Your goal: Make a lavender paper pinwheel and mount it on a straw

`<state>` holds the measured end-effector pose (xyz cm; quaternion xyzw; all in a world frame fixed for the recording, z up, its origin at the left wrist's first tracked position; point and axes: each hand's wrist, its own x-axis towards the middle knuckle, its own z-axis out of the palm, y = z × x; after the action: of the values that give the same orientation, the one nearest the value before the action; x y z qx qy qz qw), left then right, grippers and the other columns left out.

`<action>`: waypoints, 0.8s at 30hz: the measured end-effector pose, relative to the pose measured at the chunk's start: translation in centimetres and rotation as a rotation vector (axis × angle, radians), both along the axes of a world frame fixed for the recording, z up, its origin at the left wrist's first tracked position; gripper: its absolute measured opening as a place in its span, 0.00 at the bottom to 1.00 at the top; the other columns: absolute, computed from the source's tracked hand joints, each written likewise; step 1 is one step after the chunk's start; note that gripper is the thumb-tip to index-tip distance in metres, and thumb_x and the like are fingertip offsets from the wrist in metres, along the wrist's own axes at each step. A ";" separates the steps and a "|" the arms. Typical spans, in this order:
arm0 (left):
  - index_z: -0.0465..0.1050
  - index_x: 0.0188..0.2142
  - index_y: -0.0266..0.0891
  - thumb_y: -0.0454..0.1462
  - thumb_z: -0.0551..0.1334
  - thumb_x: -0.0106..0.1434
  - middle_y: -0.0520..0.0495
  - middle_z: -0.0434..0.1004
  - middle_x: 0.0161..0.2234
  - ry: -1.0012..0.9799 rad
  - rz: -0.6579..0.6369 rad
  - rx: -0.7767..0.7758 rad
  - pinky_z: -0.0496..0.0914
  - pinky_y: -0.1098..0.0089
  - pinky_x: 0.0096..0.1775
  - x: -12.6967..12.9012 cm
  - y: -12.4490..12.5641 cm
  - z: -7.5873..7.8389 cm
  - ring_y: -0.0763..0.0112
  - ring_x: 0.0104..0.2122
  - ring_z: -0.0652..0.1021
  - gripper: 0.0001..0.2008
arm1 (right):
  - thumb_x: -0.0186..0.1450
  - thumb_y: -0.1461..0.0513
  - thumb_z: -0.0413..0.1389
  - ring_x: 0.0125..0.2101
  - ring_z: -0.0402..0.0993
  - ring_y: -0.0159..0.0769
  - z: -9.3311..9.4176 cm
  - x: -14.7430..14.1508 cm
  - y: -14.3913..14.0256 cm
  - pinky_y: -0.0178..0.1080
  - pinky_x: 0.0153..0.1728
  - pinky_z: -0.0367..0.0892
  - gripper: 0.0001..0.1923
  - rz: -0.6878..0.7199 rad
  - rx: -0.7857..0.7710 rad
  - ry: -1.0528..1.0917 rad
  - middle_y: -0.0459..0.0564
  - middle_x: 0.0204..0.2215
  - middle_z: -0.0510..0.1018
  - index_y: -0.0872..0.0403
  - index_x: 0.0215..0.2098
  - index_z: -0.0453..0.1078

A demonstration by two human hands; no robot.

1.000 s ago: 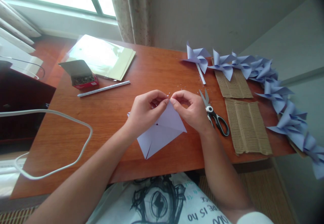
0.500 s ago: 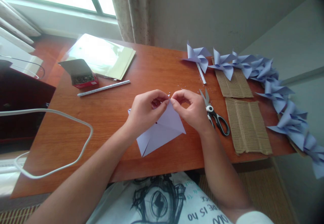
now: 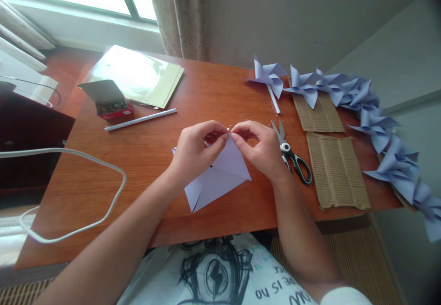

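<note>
Hands: we see the left hand point(image 3: 195, 151) and right hand point(image 3: 259, 149) pinching the raised top corner of a folded lilac paper sheet point(image 3: 220, 176), fingertips meeting.
Surface: we find the sheet resting on a wooden table point(image 3: 172, 158).
Right of hands: we note scissors point(image 3: 292, 155) just beside the right hand, corrugated cardboard pieces point(image 3: 336, 169), and a row of finished paper pinwheels point(image 3: 361, 107).
Left of hands: we note a white stick point(image 3: 140, 120), an open red box of pins point(image 3: 112, 105), a paper stack point(image 3: 138, 75).
</note>
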<state>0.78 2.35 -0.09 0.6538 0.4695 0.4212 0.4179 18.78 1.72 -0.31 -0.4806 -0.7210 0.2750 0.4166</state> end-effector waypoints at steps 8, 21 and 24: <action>0.78 0.32 0.36 0.33 0.64 0.62 0.48 0.81 0.29 0.044 -0.006 0.049 0.71 0.72 0.32 -0.1 0.0 -0.3 0.71 0.29 0.78 0.04 | 0.67 0.66 0.60 0.34 0.78 0.34 0.1 0.0 0.0 0.38 0.37 0.73 0.03 0.005 0.005 -0.014 0.45 0.33 0.82 0.51 0.37 0.75; 0.78 0.33 0.37 0.32 0.63 0.62 0.47 0.81 0.31 0.140 0.022 0.128 0.72 0.70 0.35 0.0 -0.3 -0.1 0.70 0.30 0.79 0.04 | 0.67 0.66 0.58 0.31 0.75 0.34 0.3 -0.3 -0.2 0.38 0.36 0.70 0.05 -0.010 0.085 -0.127 0.45 0.30 0.78 0.51 0.34 0.73; 0.77 0.33 0.37 0.31 0.63 0.62 0.48 0.81 0.30 0.177 0.038 0.191 0.71 0.70 0.35 0.2 -0.4 -0.2 0.71 0.30 0.78 0.04 | 0.67 0.66 0.57 0.31 0.74 0.35 0.2 -0.4 -0.2 0.39 0.36 0.69 0.05 -0.035 0.148 -0.199 0.45 0.29 0.77 0.51 0.34 0.72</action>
<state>0.93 1.98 -0.32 0.7164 0.4743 0.4126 0.3027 18.39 1.50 -0.11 -0.4860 -0.7687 0.1646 0.3818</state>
